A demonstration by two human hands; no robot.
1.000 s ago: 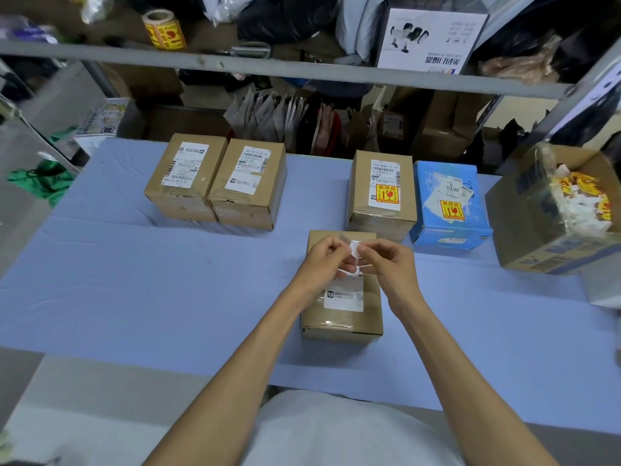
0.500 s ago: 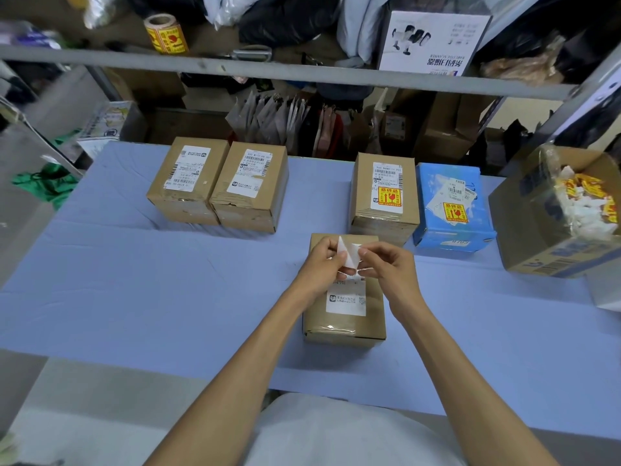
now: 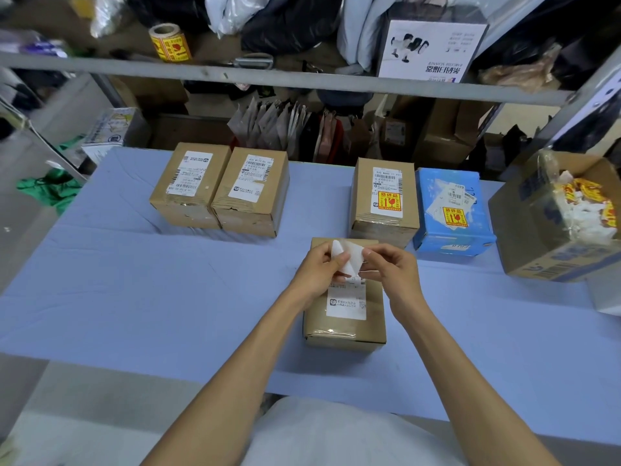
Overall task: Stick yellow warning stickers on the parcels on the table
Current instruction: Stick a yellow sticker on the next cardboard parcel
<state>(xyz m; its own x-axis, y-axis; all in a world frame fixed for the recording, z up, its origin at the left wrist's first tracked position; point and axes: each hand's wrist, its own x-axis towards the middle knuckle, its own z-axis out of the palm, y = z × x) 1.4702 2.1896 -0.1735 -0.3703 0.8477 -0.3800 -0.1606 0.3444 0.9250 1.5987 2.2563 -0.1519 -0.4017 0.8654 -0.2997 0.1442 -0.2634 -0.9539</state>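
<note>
A brown parcel with a white shipping label lies on the blue table in front of me. Just above its far end, my left hand and my right hand both pinch a sticker piece that shows its white side. Behind stand a brown parcel and a blue parcel, each bearing a yellow warning sticker. Two brown parcels at the back left, one beside the other, carry only white labels.
An open carton holding white and yellow sticker scraps stands at the right table edge. A roll of yellow stickers sits on the shelf above the table's far side. Envelopes and boxes crowd the space under that shelf.
The white piece between my fingers has spread wider and stands higher. Both hands stay over the near parcel.
</note>
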